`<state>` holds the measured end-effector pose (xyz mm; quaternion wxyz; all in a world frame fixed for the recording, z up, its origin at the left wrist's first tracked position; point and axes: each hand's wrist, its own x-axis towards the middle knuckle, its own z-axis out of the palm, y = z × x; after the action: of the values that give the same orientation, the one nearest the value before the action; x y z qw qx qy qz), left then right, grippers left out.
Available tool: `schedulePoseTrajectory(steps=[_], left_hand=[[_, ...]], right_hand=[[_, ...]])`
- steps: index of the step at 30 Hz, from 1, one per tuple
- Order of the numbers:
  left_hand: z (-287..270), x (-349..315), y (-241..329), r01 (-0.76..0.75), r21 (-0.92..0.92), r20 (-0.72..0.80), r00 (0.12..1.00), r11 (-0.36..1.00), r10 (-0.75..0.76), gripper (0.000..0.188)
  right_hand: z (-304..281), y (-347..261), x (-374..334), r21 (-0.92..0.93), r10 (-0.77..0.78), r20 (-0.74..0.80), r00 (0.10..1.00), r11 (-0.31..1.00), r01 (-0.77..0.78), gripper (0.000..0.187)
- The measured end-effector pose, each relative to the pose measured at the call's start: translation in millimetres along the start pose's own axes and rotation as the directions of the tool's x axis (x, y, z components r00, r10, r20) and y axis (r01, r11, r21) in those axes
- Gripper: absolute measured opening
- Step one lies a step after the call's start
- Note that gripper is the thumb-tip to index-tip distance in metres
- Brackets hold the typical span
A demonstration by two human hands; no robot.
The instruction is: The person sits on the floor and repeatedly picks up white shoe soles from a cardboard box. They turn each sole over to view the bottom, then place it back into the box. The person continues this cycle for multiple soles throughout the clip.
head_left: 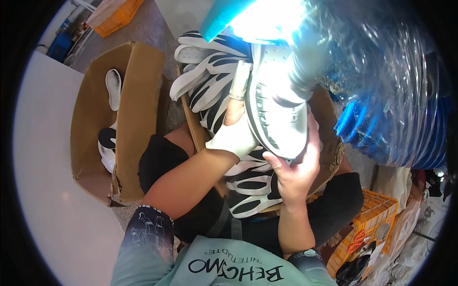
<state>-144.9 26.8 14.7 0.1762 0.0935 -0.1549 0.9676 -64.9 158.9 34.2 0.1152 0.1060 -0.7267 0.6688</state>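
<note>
A white shoe sole (pixel 277 126), glaring in strong light, is held upright between both my hands. My left hand (pixel 234 128), in a white glove that leaves part of it bare, grips the sole along its left side. Bare, my right hand (pixel 296 178) closes around its near right end, thumb in front. A grey rounded machine part (pixel 305 71) reaches over the sole's upper right; whether they touch I cannot tell. Below and behind lie several white soles with black patches (pixel 210 81), piled in a cardboard box (pixel 327 121) between my knees.
Above glows a bright lamp with a teal shade (pixel 224 20). Clear plastic over ribbed blue material (pixel 381 119) crowds the right. Another cardboard box (pixel 138 119) at left contains a few soles (pixel 113 89). An orange crate (pixel 381 209) stands lower right; an orange basket (pixel 114 21), far left.
</note>
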Motion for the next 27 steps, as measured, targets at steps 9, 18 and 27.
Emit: schedulePoseTrajectory(steps=[9,18,27], left_hand=[[32,-2,-27,-0.113,0.585,-0.190,0.944,0.803,0.271,0.061],[45,12,-14,-0.125,0.634,-0.193,0.930,0.763,0.312,0.055],[57,37,13,-0.183,0.626,-0.197,0.904,0.758,0.381,0.058]], right_hand=[[-17,-18,3,0.320,0.106,-0.066,0.992,0.944,-0.080,0.081],[-8,-12,25,0.221,0.107,-0.040,0.993,0.971,-0.096,0.091],[21,3,57,0.412,-0.014,-0.031,0.999,0.911,0.025,0.075]])
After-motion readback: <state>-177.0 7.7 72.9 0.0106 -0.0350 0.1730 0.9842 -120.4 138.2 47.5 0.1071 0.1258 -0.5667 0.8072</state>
